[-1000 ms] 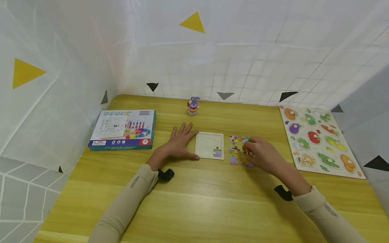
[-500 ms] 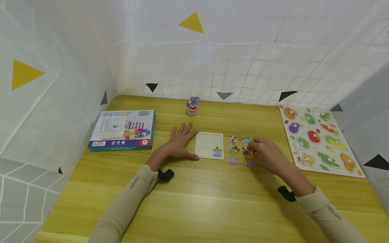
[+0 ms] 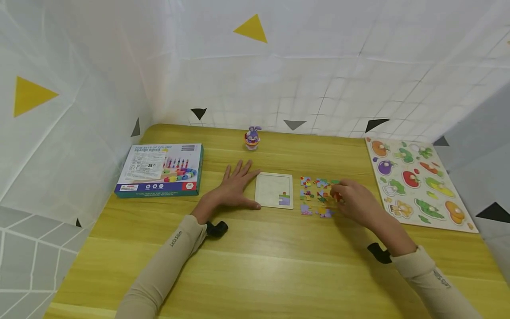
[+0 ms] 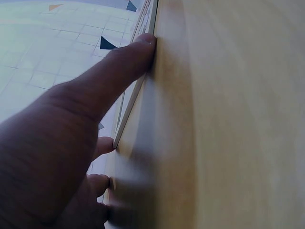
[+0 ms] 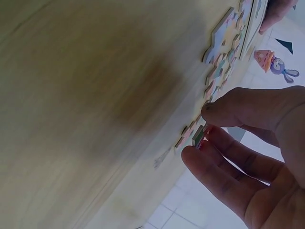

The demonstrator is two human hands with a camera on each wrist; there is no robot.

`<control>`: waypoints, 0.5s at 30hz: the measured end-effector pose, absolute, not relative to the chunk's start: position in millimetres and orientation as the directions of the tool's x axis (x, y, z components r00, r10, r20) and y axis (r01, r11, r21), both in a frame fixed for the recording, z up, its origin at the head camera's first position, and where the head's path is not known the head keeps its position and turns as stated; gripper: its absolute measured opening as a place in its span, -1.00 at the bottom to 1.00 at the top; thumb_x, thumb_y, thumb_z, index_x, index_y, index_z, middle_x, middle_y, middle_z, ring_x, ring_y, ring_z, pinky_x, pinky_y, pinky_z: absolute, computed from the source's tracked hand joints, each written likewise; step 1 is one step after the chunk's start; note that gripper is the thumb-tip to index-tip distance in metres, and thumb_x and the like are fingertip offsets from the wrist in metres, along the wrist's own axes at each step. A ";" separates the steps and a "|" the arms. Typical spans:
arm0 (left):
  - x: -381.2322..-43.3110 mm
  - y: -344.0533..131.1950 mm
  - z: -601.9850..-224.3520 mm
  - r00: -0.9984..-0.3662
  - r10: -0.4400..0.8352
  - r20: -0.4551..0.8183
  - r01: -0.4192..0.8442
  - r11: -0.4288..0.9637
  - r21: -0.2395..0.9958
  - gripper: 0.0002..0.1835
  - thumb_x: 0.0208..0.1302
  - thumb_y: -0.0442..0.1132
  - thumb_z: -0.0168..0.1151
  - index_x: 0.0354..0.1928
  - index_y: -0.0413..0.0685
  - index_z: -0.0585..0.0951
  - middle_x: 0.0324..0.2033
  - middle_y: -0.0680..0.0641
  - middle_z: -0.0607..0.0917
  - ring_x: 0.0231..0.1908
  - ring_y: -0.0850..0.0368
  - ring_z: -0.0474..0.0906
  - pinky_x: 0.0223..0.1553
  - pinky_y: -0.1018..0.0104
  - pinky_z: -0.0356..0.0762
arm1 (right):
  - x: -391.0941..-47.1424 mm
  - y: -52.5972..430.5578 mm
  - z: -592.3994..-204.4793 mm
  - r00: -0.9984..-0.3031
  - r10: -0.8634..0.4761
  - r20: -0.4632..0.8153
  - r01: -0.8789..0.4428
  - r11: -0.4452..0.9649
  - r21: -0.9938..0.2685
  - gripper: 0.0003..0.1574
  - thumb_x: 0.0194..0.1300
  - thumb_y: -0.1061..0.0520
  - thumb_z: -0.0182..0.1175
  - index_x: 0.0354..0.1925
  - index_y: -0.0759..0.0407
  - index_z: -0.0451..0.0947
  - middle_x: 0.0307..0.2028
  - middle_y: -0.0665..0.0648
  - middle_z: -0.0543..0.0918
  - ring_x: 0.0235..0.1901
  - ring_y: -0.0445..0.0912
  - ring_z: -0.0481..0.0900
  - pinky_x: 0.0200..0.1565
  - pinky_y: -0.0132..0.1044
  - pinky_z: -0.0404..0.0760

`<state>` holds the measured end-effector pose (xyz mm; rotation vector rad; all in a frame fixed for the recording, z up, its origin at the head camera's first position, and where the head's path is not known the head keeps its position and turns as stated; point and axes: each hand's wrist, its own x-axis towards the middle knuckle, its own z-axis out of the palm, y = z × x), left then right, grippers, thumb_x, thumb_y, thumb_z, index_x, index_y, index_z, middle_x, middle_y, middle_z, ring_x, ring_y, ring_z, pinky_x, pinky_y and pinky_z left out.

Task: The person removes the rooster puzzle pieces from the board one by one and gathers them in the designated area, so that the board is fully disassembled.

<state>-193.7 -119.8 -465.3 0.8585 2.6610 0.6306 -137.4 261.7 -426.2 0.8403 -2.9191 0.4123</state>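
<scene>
My left hand (image 3: pixel 235 188) lies with fingers spread on the table, its thumb and forefinger at the left edge of a square puzzle tray (image 3: pixel 268 189). One jigsaw piece, mostly purple, sits in the tray's lower right corner (image 3: pixel 284 200). My right hand (image 3: pixel 358 204) pinches a jigsaw piece (image 5: pixel 198 137) between thumb and fingers, its green edge showing in the right wrist view. Just left of that hand, several colourful loose pieces (image 3: pixel 306 209) lie in rows beside the tray. In the left wrist view the thumb (image 4: pixel 128 59) touches the tray's rim.
A boxed bead set (image 3: pixel 161 170) lies at the left. Behind the tray stands a small purple rabbit figure (image 3: pixel 252 138). A vegetable peg board (image 3: pixel 418 186) lies at the right, close to my right forearm. White sheeting (image 3: pixel 303 88) rises behind the table.
My right hand has shifted right across the loose pieces, uncovering more of them, with a reddish piece in its fingers. My left hand and the tray have stayed put.
</scene>
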 end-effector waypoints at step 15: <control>-194.3 -120.2 -464.9 -0.783 0.611 -0.119 0.490 0.723 0.487 0.23 -0.01 0.46 0.37 0.60 0.14 0.04 0.58 -0.14 -0.26 0.52 -0.20 -0.50 0.38 -0.25 -0.61 | -140.6 264.1 -433.6 -0.858 -0.499 0.125 -0.514 0.823 -0.243 -0.73 -0.06 0.46 0.42 -0.33 0.25 0.68 -0.38 0.13 0.59 -0.38 -0.01 0.54 -0.35 -0.11 0.57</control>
